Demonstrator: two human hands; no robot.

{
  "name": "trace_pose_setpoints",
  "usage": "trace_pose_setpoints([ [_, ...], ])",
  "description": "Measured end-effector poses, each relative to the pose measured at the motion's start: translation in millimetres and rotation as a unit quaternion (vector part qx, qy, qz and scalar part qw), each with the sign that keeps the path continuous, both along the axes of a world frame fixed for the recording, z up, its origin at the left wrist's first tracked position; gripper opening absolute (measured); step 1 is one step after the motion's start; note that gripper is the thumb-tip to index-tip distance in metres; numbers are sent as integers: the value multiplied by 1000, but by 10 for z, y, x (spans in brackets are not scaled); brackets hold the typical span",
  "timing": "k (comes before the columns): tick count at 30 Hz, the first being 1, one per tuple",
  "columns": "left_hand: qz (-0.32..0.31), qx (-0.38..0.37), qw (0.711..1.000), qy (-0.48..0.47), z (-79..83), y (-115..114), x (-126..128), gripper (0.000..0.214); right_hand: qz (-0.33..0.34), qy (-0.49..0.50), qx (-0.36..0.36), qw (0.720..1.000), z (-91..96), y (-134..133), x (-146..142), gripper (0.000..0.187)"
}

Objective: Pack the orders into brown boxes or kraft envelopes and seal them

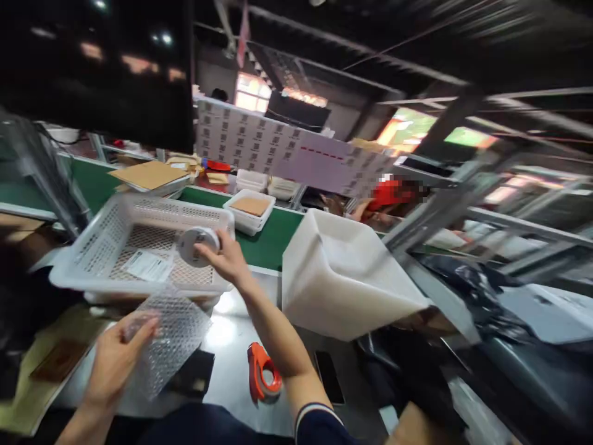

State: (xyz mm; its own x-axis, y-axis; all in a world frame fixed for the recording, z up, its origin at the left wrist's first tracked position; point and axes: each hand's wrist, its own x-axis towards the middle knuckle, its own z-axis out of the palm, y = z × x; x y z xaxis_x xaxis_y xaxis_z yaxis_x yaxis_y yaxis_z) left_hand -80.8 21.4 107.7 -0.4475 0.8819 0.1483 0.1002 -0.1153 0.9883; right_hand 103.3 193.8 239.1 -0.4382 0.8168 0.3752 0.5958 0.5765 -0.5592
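My left hand pinches the edge of a clear bubble wrap sheet low above the metal table. Over the right part of a white perforated plastic basket, my right hand grips a round, flat, whitish disc-shaped item by its right side. What the disc is, I cannot make out. A printed white label or packet lies inside the basket. On the table by my right forearm rests an orange tape dispenser.
Right of the basket stands a large white foam-lined bin. A dark phone lies near my right arm. Behind are a green conveyor, a small white tray and a barcode sheet. A person in red is beyond.
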Motion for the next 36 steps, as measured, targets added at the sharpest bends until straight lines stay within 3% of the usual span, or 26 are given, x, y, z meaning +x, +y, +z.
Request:
trace_pose_setpoints([
  [2,5,-23,999,-49,89,-24,184,41,2,215,-33,976,8,-271,328,34],
  [4,-5,-29,996,-80,171,-49,359,43,18,319,-67,945,-56,-553,641,33],
  [9,-48,-43,987,-145,225,-138,810,38,37,379,-159,911,-423,-1187,1130,36],
  [15,-56,-70,958,-273,146,-167,1234,40,-28,445,-249,860,-976,-1565,1422,36],
  [17,-103,-91,961,-240,169,-174,1279,40,-48,455,-249,854,-1082,-1633,1506,36],
  [21,-232,-94,967,-56,300,-169,1239,48,-61,465,-255,846,-1156,-1669,1621,37],
  [25,-321,-106,940,52,386,-144,1255,23,-67,481,-279,828,-1284,-1652,1588,39],
  [27,-303,-123,945,34,357,-139,1289,27,-101,518,-276,803,-1380,-1645,1539,41],
  [30,-189,-119,974,-34,251,-135,1290,40,-175,623,-271,713,-1460,-1642,1503,46],
  [32,-118,-107,985,-70,182,-120,1259,43,-167,657,-300,671,-1441,-1670,1515,54],
  [34,-90,-101,987,-90,139,-82,1239,43,-111,637,-338,684,-1391,-1735,1530,62],
  [36,-82,-96,987,-102,127,-22,1259,42,-42,587,-351,728,-1355,-1821,1523,62],
])
